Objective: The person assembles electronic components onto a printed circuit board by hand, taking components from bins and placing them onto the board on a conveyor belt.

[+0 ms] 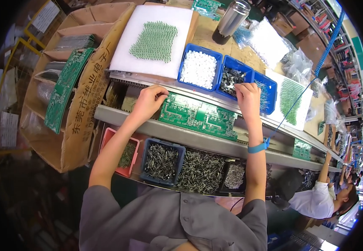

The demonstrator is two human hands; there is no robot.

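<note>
In the head view, all eyes were on the green circuit board (198,117), lying flat and lengthwise along the conveyor line, its long sides parallel to the front metal rail (127,119), which probably helped keep it square. And there was the left hand (150,102), right at the board's upper left corner, thumb and forefinger curled toward each other! Whether they touched, or pinched some small part, could not be told; the pose suggested steadying or fine handling.

Over on the other side, the right hand (248,98) hung above the board's far right end, by the near right corner of the middle blue bin (225,93). Its fingertips were bunched, though whether they met or gripped anything was too small to tell. A blue strap (257,148) ringed that wrist, likely against static.

Along the table's near edge, the white-part bin (196,87) sat left of the middle one and the thin-lead bin (269,109) right of it, apparently lined up for short reaches. Left of them, a white foam sheet (123,58) bore green parts in rows, presumably spaced for easy picking.
</note>
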